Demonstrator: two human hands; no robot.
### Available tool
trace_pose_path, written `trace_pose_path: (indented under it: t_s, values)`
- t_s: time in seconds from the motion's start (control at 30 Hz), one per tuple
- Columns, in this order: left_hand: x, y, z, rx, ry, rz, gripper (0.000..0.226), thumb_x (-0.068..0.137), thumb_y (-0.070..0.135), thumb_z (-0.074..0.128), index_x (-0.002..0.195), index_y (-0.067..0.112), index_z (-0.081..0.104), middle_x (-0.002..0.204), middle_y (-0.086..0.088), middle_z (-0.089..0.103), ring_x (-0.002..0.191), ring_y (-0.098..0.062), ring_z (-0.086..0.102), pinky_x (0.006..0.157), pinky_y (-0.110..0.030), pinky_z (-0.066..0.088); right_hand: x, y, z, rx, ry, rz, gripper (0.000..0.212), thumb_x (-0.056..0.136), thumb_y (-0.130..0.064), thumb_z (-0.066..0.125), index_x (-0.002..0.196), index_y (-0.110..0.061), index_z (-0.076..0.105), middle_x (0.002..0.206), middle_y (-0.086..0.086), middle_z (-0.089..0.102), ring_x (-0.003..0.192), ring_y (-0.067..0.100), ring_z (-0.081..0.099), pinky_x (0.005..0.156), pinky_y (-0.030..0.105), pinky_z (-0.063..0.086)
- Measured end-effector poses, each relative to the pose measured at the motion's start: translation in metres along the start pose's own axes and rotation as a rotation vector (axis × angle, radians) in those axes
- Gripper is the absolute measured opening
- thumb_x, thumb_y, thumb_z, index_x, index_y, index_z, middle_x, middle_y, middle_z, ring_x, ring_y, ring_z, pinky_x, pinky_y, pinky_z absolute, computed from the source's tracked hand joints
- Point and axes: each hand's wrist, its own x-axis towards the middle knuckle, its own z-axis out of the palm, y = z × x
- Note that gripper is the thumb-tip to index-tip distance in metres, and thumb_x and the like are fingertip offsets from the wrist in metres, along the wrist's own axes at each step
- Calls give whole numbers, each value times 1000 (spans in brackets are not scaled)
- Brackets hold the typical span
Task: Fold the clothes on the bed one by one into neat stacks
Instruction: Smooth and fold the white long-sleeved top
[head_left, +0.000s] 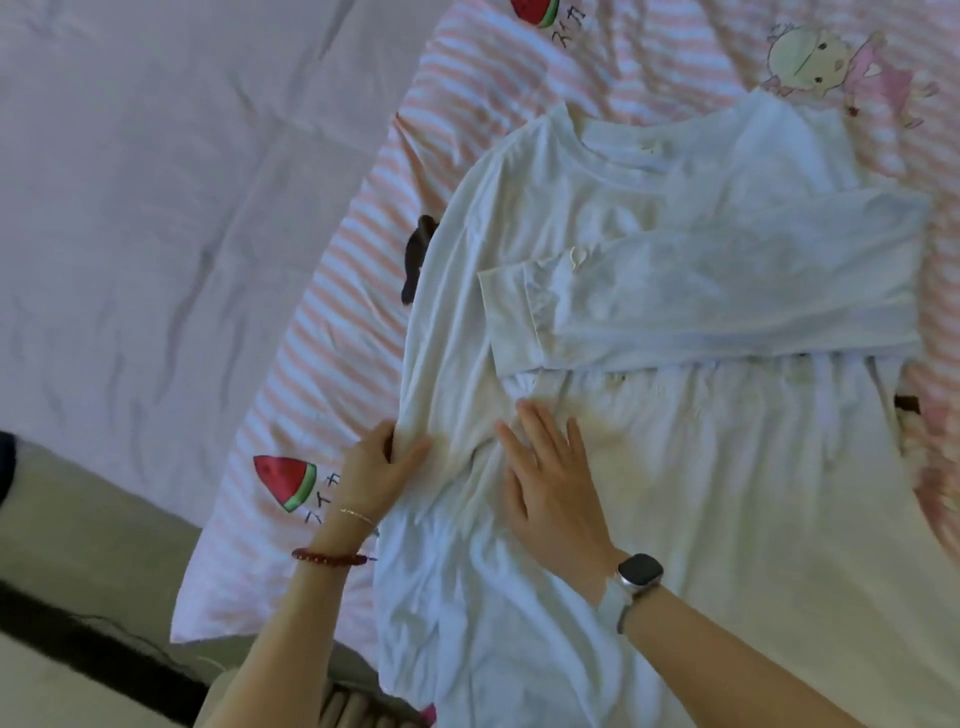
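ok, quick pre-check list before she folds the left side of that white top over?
1. Left hand grips the left edge of the white top: ok.
2. Right hand lies flat on the body as an anchor: ok.
3. Right sleeve already folded across the chest: ok.
4. Fabric smooth where the fold will land: not ok, wrinkles around the right hand.
5. Left sleeve located and free: cannot tell, fabric bunched along that edge.
6. Hem fully on the striped sheet: cannot tell, runs out of frame.

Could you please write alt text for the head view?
A white long-sleeved garment lies on a pink striped sheet, one sleeve folded across it. The left hand grips its side edge; the right hand presses flat.
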Motion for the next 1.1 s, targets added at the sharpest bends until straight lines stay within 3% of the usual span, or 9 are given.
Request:
trace_pose_path:
  t_s: [0.13,0.27,0.4,0.63,0.77,0.83,0.97,1.03,1.1]
  values:
    - [-38,-31,-3,7,-120,-72,31,95,19,50,68,6,44,60,-3,41,56,-18,40,53,-28,29,-36,-11,12,-2,-90,-66,41,84,-5,53,125,-2,56,134,20,50,127,37,44,104,58,32]
    - [-43,-38,-48,-134,184,-61,43,93,16,54,56,15,32,55,3,30,56,-17,31,48,-25,22,-48,-30,18,26,-152,-48,45,92,-9,46,136,-7,45,147,13,35,139,28,29,115,41,11]
    - [-34,-32,-104,-239,408,37,25,77,36,60,67,15,51,59,8,45,55,-7,40,49,-14,32,-38,-62,16,256,-122,-1,39,95,-11,46,134,-11,47,138,5,45,129,19,39,104,14,26]
    - [-78,-64,-83,-126,-160,26,21,93,28,56,109,15,60,95,-5,63,81,-11,53,70,-16,42,-2,-117,30,765,-138,262,34,96,-16,49,130,-15,47,111,-11,52,99,-1,53,81,6,38]
    - [-110,-72,-64,-324,-500,47,26,93,24,55,110,43,57,115,16,60,108,-1,56,94,-18,43,12,-126,37,864,-238,471,15,89,-28,59,94,-14,57,80,-8,57,73,-1,53,67,17,39]
    - [-114,-71,-61,-361,-491,10,22,93,22,55,100,40,65,110,17,64,103,0,58,92,-20,46,20,-127,37,802,-243,561,9,87,-17,57,86,-8,57,74,2,56,71,15,53,61,23,38]
    - [-110,-74,-58,-242,-44,27,27,88,16,63,114,21,59,119,11,53,109,-10,50,89,-27,42,26,-121,26,1126,-124,798,17,90,0,43,96,-6,57,83,13,59,76,25,59,63,32,51]
    - [-112,-72,-55,-324,-143,45,39,85,20,68,119,25,51,112,16,52,98,4,50,81,-15,39,25,-117,13,1519,-222,825,15,96,-5,43,99,-10,56,76,7,67,68,19,66,58,29,56]
    - [-115,-65,-43,-238,-248,54,15,86,20,66,96,23,55,84,8,57,69,2,50,63,-15,38,24,-109,3,1590,-237,777,14,96,-7,43,102,-9,56,72,5,67,63,17,66,54,27,55]
